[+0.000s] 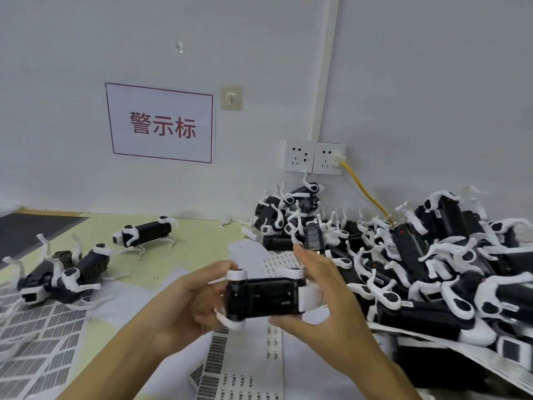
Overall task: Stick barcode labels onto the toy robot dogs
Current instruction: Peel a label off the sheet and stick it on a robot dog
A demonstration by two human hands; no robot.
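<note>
Black plastic fills the middle of the head view: one dog (264,298) is held up above the table (202,241), turned so that its dark underside faces the camera and its white legs stick out at the corners. The left hand (184,301) grips its left end with curled fingers. The right hand (323,293) holds the right end, thumb below and fingers over the top. Both hands are closed on this same dog.

Under the hands lie label sheets (245,368) with rows of small barcodes, many places already bare; more sheets (43,336) lie at the left. A big pile (432,269) of dogs is heaped at the right, against the wall. Three dogs (86,255) are set apart at the left, one standing on its legs.

I cannot see a label on any finger, and I cannot tell if the held dog already carries one. It seems the step is to turn and check the body, to find the place for the sticker. Next, one hand probably must let go, peel one barcode from the sheet below, and press it flat on the body while the other hand keeps the dog steady.
</note>
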